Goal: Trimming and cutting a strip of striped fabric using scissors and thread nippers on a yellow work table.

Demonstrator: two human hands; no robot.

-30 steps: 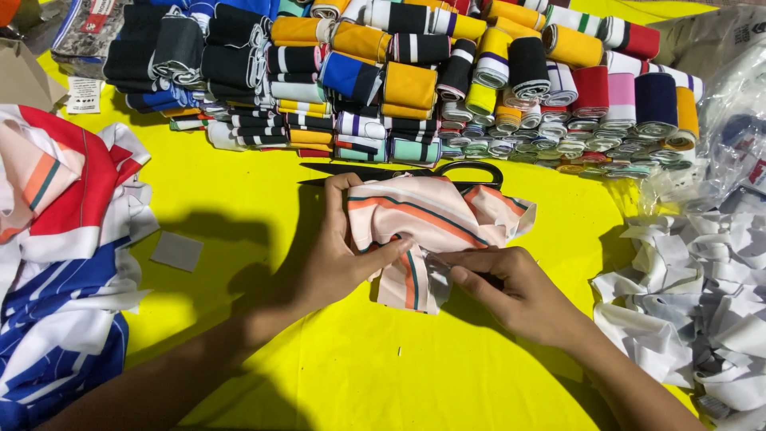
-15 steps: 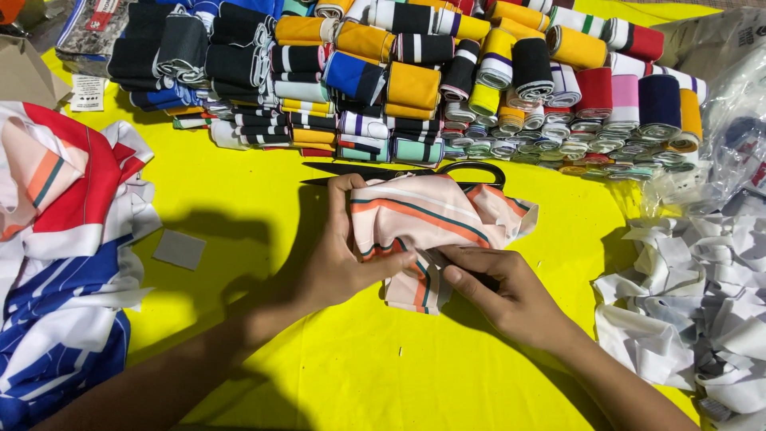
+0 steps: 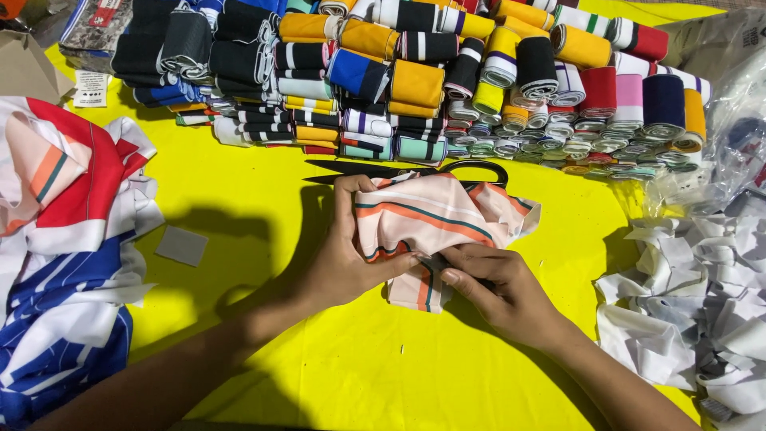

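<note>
A crumpled piece of peach fabric with orange, teal and white stripes [image 3: 447, 215] lies mid-table on the yellow cover. My left hand [image 3: 343, 263] grips its left side, thumb and fingers wrapped around the bunched cloth. My right hand [image 3: 495, 287] pinches the lower edge of the same fabric, fingertips meeting the left hand's. Black scissors [image 3: 399, 170] lie flat just behind the fabric, partly hidden by it.
Several rolled and folded striped knit bands [image 3: 447, 72] are stacked along the far edge. Red, white and blue fabric pieces [image 3: 64, 239] pile at the left. White cloth scraps [image 3: 702, 303] heap at the right beside a clear plastic bag [image 3: 734, 136]. A small grey patch [image 3: 182, 245] lies on the yellow table cover [image 3: 359, 367].
My right hand has slid up and leftward along the fabric's lower edge to meet the left hand. The fabric has been bunched slightly tighter.
</note>
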